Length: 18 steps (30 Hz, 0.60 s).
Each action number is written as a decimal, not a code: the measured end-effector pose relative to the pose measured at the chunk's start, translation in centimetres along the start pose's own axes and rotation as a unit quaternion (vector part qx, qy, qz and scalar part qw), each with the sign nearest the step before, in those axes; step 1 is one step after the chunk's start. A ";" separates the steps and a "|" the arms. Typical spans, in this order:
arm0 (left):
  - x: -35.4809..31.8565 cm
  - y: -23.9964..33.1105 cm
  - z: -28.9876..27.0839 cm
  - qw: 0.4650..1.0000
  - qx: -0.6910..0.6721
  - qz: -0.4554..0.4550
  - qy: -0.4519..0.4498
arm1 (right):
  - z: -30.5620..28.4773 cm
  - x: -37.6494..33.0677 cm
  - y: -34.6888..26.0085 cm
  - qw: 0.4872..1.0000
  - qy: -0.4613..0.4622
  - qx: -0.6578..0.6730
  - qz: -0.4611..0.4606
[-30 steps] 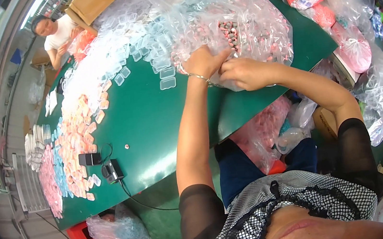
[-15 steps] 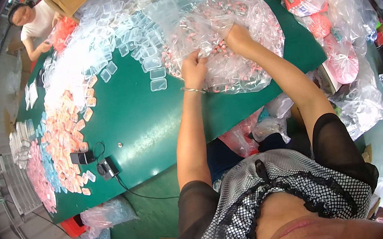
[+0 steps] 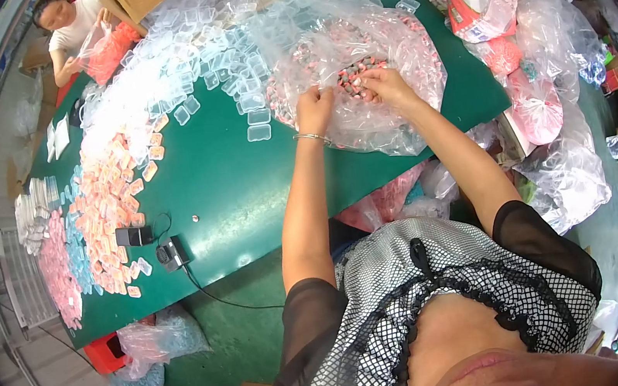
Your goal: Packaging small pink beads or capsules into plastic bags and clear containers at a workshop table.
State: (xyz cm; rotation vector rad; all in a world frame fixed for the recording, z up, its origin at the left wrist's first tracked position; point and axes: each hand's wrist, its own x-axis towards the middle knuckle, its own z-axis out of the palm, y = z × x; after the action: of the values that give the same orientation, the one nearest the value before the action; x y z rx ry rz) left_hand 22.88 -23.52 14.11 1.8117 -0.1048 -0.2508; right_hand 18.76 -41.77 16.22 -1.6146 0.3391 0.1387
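Observation:
A large clear plastic bag (image 3: 401, 122) full of small pink, white and dark pieces (image 3: 356, 77) lies on the green table. Its mouth gapes between my hands, and the pieces show bare there. My left hand (image 3: 315, 110), a bracelet at its wrist, is closed on the bag's plastic at the near left of the opening. At the right side of the opening is my right hand (image 3: 389, 90), its thumb and fingers pinched together over the pieces. What sits between those fingertips is too small to make out.
Clear plastic boxes (image 3: 259, 132) heap along the table's (image 3: 247, 193) far side. Orange packs (image 3: 106, 220) and pink packs (image 3: 60, 272) lie left, near a small black camera (image 3: 171, 254) with a cable. A person (image 3: 80, 28) handles a red bag (image 3: 107, 55). Stuffed bags (image 3: 540, 108) crowd the right.
My right hand has come out from deeper in the bag toward the opening, where the pieces are now exposed. The left hand keeps its hold. The view has shifted slightly.

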 end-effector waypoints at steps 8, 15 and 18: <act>-2.7 2.9 1.8 0.846 0.484 0.167 0.150 | -0.8 -1.4 0.2 0.854 0.130 -0.323 -0.386; -1.0 1.9 2.8 0.960 0.225 0.102 0.129 | -3.6 -2.2 -6.2 0.705 0.245 -0.582 -0.324; -0.6 1.6 2.9 0.957 -0.281 -0.029 0.069 | -5.2 2.0 -4.4 0.752 0.215 -0.586 -0.211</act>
State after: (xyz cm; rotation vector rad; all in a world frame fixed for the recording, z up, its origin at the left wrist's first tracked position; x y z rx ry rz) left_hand 21.70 -26.50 15.02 1.2595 0.1116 -0.1709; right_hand 21.40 -47.02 20.24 -2.9565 0.2153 -0.4891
